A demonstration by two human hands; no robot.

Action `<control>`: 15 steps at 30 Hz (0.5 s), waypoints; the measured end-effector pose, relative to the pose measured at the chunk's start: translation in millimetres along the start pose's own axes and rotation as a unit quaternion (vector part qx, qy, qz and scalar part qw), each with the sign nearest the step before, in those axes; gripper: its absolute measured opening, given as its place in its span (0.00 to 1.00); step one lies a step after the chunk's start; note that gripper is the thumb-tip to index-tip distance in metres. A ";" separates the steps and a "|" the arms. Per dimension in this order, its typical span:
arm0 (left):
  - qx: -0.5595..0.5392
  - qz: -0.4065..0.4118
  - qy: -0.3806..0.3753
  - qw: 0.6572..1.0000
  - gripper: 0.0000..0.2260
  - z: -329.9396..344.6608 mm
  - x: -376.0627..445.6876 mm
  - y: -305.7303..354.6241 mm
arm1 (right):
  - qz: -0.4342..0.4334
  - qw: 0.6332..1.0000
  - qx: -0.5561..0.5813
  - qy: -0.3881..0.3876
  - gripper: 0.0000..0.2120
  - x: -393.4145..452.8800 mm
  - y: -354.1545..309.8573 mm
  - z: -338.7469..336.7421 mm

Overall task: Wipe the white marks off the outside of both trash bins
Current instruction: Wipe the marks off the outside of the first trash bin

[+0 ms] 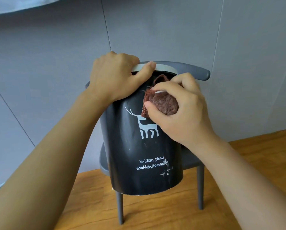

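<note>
A black trash bin (143, 151) with a white rim, a white deer print and white lettering stands in the middle of the head view, tilted toward me. White smears (166, 171) show low on its right side, beside the lettering. My left hand (115, 78) grips the bin's white rim at the top left. My right hand (182, 112) holds a bunched dark red cloth (165, 103) pressed against the bin's upper front, just above the deer. Only this one bin is in view.
The bin rests on a small grey chair (200, 72), whose backrest shows behind the rim and whose legs stand on a wooden floor (172, 213). A grey panelled wall (55, 63) is close behind. A pale fabric edge (14, 5) hangs at the top left.
</note>
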State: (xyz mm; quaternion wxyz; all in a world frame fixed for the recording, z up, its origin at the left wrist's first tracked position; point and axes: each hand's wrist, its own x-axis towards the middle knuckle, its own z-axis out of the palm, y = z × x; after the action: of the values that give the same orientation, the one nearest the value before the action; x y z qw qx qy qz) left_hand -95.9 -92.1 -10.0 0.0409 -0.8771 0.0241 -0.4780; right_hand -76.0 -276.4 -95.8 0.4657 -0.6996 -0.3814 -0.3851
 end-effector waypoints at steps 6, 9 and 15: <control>0.007 -0.001 -0.011 1.000 0.30 3.4 3.0 -8.9 | -0.089 0.989 -0.044 -0.106 0.11 -29.7 -11.1 -2.6; 0.000 -0.008 -0.020 1.000 0.30 5.9 4.5 -13.0 | -0.139 0.976 -0.052 -0.160 0.10 -61.2 -18.1 -4.0; -0.004 -0.016 -0.026 1.000 0.30 5.8 6.3 -15.8 | -0.126 0.974 -0.068 -0.177 0.12 -63.0 -18.4 -7.4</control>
State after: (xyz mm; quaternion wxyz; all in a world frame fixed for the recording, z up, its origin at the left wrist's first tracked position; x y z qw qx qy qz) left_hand -87.6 -76.6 -6.4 0.0308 -0.8896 0.0109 -0.4555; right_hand -119.8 -289.4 -143.5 0.2903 -0.7330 -0.5154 -0.3359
